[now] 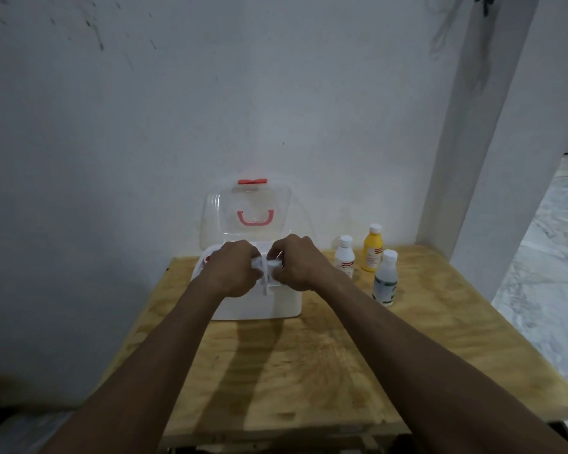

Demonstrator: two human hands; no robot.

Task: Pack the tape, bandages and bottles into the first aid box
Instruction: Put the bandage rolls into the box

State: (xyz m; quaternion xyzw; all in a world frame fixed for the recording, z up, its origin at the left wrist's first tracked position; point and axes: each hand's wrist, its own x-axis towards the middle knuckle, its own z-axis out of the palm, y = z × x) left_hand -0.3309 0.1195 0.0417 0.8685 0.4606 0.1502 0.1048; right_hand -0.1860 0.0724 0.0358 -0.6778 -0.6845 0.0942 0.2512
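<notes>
A white first aid box [256,306] stands open on the wooden table, its clear lid [248,209] with a pink handle tipped back against the wall. Over the box's open top, my left hand [233,271] and my right hand [297,265] both grip small white rolls, which look like bandages or tape [269,267]; a loose white strip hangs down between them. A red item [208,258] shows at the box's left inside edge. To the right of the box stand three bottles: a white one [345,255], a yellow one [373,247] and a clear one [386,278].
The wooden table [309,355] butts against a white wall. A white pillar [492,158] rises at the table's right back corner. Marble floor [548,273] lies beyond the table's right edge.
</notes>
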